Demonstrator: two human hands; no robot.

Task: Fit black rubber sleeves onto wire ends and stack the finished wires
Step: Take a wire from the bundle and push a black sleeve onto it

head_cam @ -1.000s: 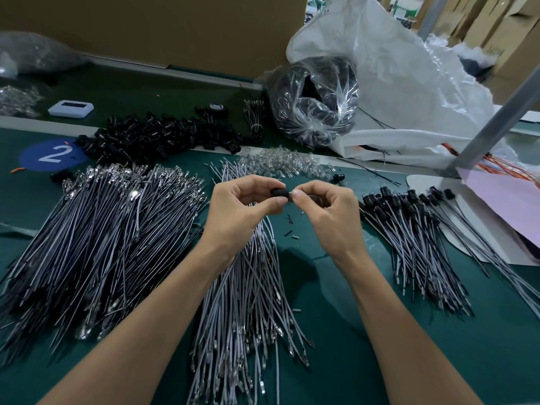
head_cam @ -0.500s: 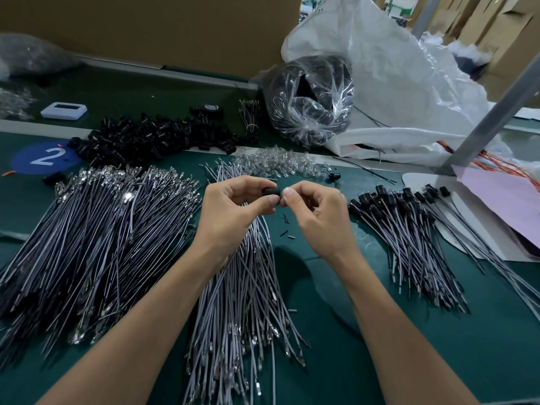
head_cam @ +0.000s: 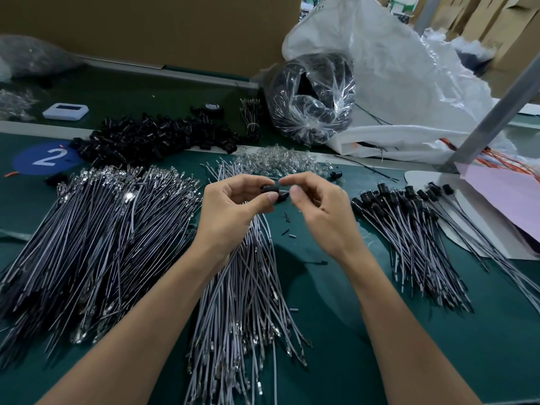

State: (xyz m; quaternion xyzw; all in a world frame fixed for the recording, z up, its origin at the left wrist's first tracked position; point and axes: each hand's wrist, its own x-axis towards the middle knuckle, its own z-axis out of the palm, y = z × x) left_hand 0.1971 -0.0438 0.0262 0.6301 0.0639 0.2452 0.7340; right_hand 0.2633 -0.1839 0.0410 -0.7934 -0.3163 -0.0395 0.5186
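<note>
The left grip (head_cam: 233,211) is closed to a pinch, thumb and forefinger clamped on one black rubber sleeve (head_cam: 268,189) held in the air just above the far end of the middle wire pile (head_cam: 248,302). The right grip (head_cam: 321,217) meets it from the other side, thumb and forefinger curled and nearly touching at the sleeve's end. They may be feeding in a wire end, but anything between them is too thin to make out, so I cannot tell what that grip holds. The sleeve is a short, dark, stubby tube, matt and soft-looking, small enough to be half hidden by the fingertips. I judge this to be one fitting in progress, in a job that is far from over. To the right of the middle wire pile lies the finished stack (head_cam: 409,229), grey wires with black sleeves at their far ends, all laid the same way and partly resting on a white sheet. It is a modest stack. To the left of the middle pile is a much larger heap of bare wires (head_cam: 96,238) with shiny metal ends, and the middle pile itself has no sleeves on it. Beyond the middle pile, a heap of loose sleeves (head_cam: 157,138) waits on the green desk (head_cam: 350,331), with a small mound of clear bits (head_cam: 277,162) nearer in.
</note>
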